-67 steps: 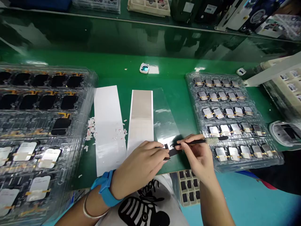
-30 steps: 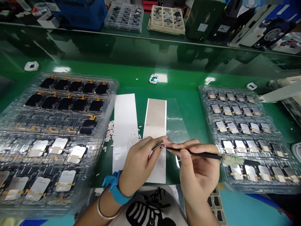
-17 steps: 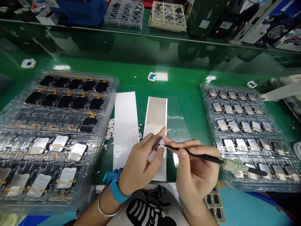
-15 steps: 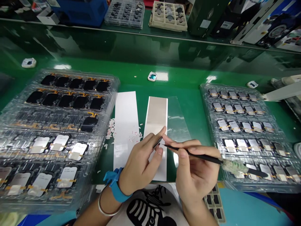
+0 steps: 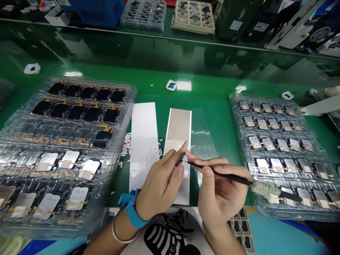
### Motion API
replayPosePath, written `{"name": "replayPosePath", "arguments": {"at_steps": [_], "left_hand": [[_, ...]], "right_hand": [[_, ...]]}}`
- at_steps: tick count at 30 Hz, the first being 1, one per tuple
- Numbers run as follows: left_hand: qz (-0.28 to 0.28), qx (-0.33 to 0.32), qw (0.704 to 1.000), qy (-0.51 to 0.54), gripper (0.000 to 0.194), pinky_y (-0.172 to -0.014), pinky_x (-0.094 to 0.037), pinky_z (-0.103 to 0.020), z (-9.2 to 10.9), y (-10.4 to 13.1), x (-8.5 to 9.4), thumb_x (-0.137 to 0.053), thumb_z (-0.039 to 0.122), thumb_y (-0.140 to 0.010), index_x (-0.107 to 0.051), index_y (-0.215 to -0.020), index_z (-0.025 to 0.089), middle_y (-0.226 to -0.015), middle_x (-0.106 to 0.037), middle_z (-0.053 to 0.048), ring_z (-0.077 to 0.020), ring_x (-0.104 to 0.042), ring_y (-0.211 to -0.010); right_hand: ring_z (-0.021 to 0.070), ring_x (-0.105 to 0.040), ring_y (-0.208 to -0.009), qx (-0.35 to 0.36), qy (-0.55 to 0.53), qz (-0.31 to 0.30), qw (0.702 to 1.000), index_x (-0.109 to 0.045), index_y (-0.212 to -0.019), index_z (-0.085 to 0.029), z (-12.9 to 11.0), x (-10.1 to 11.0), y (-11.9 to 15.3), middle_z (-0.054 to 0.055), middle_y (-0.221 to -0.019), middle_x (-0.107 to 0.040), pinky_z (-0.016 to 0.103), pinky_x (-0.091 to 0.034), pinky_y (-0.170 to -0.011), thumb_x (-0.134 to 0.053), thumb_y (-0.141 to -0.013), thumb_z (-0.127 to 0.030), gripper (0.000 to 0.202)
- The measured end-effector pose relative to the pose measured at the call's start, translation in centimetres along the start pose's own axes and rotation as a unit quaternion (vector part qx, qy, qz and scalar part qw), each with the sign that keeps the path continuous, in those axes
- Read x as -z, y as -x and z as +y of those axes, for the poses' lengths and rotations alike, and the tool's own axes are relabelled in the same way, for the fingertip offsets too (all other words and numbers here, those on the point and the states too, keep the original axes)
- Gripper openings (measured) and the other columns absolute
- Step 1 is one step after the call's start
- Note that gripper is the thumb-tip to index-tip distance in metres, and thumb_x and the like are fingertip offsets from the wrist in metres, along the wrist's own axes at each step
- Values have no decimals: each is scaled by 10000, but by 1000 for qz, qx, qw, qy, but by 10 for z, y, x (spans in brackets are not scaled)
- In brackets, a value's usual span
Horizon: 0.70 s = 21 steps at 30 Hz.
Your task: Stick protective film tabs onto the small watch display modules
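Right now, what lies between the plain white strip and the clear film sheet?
Head view: a white-edged beige strip, plus small pink-white scraps; the left hand hides part.

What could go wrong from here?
1. The black tool in the right hand has its fine tip close to the small dark part held in the left hand; a slip might scratch the part or prick a finger.
2. Loose scraps lie beside the left white strip; they could stray onto parts in the left tray.
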<state>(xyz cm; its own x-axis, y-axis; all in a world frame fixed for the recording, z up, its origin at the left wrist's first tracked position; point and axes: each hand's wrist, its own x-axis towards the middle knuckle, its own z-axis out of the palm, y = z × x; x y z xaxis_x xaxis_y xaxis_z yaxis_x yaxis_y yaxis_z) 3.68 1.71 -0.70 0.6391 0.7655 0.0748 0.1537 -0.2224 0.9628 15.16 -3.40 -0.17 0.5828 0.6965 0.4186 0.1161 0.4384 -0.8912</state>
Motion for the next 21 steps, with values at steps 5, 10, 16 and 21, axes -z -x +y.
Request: {"name": "replayPosePath", "arguments": {"at_steps": [5,10,16,21], "left_hand": [[6,-3,1000,-19,498,-936,-486,-348,-1,-1,-1,-319,292,-1055,-340,-1543,193,-1193,-603,-106,-225,-590,-1093],[5,-3,1000,-20,498,-915,-499,-351,-2,0,-1,-315,293,-1055,-335,-1545,208,-1193,-602,-107,-224,-592,-1071],[5,-8,999,-30,490,-936,-484,-334,-1,-2,-1,-324,282,-1055,-346,-1538,202,-1174,-604,-94,-207,-594,-1056],[12,-5,999,-45,491,-901,-488,-332,-2,-3,-2,-324,273,-1053,-349,-1536,193,-1142,-605,-95,-213,-597,-1057]], "right_hand": [[181,-735,-952,-13,-10,0,1000,-526,-1011,-224,2,0,-1,14,-915,-683,438,-665,-875,-527,-911,-11,235],[188,-736,-946,-8,-8,-1,1000,-527,-1013,-221,4,0,0,22,-919,-689,432,-672,-853,-524,-910,-7,238],[185,-735,-952,-6,0,-3,1000,-522,-1016,-230,4,1,0,11,-919,-691,437,-670,-860,-528,-912,-11,242],[197,-726,-982,5,-8,-9,1000,-528,-1029,-217,4,3,2,23,-932,-692,458,-659,-882,-518,-902,18,267]]}}
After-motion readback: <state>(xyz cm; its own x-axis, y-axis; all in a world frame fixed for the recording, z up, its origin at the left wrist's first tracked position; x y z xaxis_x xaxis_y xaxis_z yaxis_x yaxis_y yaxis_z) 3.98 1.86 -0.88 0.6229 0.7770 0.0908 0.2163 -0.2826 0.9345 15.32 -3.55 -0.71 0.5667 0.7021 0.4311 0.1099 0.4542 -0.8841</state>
